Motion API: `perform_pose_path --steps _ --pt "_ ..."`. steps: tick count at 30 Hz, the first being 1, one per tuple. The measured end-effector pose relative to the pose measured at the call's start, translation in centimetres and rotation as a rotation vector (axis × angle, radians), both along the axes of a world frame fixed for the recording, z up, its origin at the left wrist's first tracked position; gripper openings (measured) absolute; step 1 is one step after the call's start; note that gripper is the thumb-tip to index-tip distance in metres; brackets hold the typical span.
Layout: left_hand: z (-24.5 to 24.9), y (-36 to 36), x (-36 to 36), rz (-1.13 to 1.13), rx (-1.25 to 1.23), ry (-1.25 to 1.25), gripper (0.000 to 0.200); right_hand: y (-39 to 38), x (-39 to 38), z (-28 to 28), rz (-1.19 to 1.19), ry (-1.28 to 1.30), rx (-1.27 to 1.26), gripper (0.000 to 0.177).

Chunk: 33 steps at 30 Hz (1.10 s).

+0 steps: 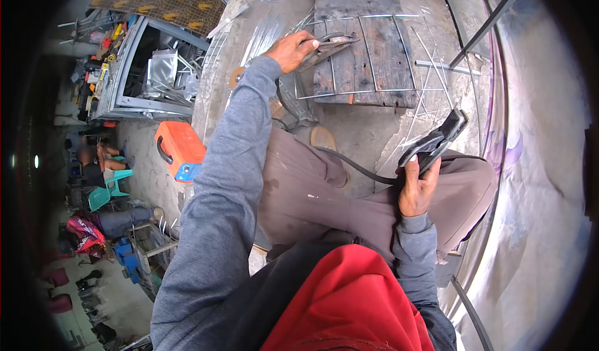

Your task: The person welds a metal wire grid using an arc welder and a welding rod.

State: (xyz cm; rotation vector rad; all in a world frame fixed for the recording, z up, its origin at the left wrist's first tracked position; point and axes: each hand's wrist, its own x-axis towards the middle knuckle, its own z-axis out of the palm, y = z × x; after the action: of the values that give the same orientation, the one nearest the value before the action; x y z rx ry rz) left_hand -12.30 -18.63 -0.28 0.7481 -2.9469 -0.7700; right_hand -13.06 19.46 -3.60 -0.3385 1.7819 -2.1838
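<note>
The two hands work well apart, each closed around a tool. The left hand [292, 50] reaches forward and grips a dark clamp [327, 50], whose nose points over the left edge of the scorched wooden board [347, 79], toward its far side. The right hand [415, 185] sits lower, above the right knee [468, 182], with thumb and fingers wrapped around a black holder [440, 140]. A dark cable [357, 165] runs from near the right hand across the front of the legs.

A frame of thin metal rods [369, 58] lies across the board, its ends passing beyond the left and right edges. Loose rods [432, 68] and a short tube [449, 68] lie past the right edge. On the floor [368, 125], left of the person, stands an orange case [184, 140] with a blue panel.

The step in hand looks like handling the clamp at the frame's left side; whether it bites a rod cannot be told. The next move seems to call for a steady left grip and for keeping the holder clear of the loose rods.
</note>
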Motion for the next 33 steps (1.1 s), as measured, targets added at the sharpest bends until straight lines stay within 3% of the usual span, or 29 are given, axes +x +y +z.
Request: perform_pose_path --steps 12,33 --pt "-0.8 0.0 0.4 0.067 0.008 -0.019 0.043 -0.3 -0.2 -0.5 -0.038 0.108 0.083 0.02" --pt "-0.7 0.4 1.2 0.041 -0.068 -0.033 0.045 -0.4 0.1 0.1 0.006 0.065 0.086 0.02"
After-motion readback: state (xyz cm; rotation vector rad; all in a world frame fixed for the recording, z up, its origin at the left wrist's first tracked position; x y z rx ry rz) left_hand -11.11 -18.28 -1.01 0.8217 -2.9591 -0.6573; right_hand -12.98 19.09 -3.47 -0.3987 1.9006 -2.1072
